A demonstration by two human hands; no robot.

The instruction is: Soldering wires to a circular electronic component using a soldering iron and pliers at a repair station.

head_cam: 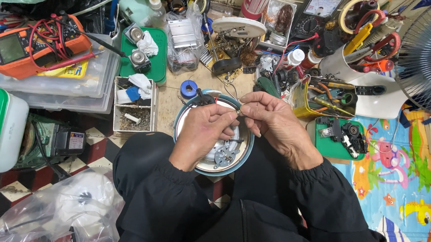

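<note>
Head view, looking down at a person in black sleeves seated at a crowded counter (175,101). Both hands meet over a round appliance base (214,158) with a teal rim, turned so its metal underside and small parts show; it lies at the near edge of the counter, above the person's lap. Left hand (204,132) rests across the base, fingers curled together and pinched at a thin wire (232,91) by its upper rim. Right hand (273,120) sits just beside it, thumb and forefinger pressed together on the same spot; whatever tiny part they grip is too small to tell. Beyond the hands lie an orange meter (34,47), a green tray (155,58), a blue spool (189,88), a yellow tin of tools (300,104) and a fan (426,58) on the right.
</note>
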